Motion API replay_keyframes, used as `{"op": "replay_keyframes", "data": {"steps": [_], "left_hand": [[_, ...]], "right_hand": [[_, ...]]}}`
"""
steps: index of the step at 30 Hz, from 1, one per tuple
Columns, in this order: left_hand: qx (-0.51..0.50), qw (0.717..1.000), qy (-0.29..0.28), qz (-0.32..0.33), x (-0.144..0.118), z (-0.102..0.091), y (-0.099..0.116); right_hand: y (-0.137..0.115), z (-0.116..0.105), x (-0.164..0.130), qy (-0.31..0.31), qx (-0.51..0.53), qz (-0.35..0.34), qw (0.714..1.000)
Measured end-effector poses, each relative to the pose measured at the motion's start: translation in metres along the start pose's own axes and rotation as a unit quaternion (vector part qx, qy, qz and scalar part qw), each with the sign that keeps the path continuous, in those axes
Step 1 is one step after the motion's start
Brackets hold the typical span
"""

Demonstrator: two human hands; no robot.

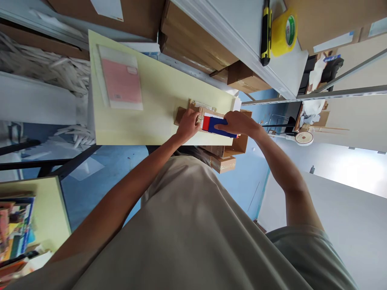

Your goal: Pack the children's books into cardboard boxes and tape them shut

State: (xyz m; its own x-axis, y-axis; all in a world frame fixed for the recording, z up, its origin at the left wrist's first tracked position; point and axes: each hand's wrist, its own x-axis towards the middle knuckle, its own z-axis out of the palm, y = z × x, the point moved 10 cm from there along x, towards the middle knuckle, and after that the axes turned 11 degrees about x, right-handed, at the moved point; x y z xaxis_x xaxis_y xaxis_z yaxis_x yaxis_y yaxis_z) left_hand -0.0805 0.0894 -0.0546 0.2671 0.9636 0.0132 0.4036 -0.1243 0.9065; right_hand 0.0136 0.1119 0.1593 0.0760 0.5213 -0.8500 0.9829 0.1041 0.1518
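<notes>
Left hand (188,125) pressed flat on small brown cardboard box (193,114) near pale yellow table (157,96) edge; right hand (238,123) wrapped round red-and-blue tape dispenser (218,125); could slip, crumpling tape, nudging box off.

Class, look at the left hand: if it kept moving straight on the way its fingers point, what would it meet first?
Probably the blue and red tape dispenser held by the right hand; the left hand rests on the small cardboard parcel, pointing toward it. Depth is unclear.

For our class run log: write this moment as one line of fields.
left hand: pressing small cardboard parcel | right hand: gripping blue-red tape dispenser | surface: pale yellow table | nearby: pink sheet
</notes>
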Motion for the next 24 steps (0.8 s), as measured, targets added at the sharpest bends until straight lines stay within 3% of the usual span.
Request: {"op": "replay_keyframes", "data": {"steps": [8,15,20,24], "left_hand": [[-0.003,0.999,-0.027,-0.028,-0.003,0.001,-0.018],[-0.007,0.999,-0.043,-0.026,-0.01,-0.015,-0.023],[0.049,0.995,-0.07,-0.059,-0.017,-0.022,-0.016],[0.181,0.977,-0.105,-0.031,-0.017,-0.021,0.011]], "right_hand": [[0.04,0.014,0.024,-0.036,0.063,-0.02,0.997],[0.077,0.043,0.068,-0.049,0.138,-0.126,0.981],[0.09,0.074,0.1,-0.04,0.206,-0.21,0.955],[0.091,0.083,0.11,-0.018,0.238,-0.252,0.938]]}}
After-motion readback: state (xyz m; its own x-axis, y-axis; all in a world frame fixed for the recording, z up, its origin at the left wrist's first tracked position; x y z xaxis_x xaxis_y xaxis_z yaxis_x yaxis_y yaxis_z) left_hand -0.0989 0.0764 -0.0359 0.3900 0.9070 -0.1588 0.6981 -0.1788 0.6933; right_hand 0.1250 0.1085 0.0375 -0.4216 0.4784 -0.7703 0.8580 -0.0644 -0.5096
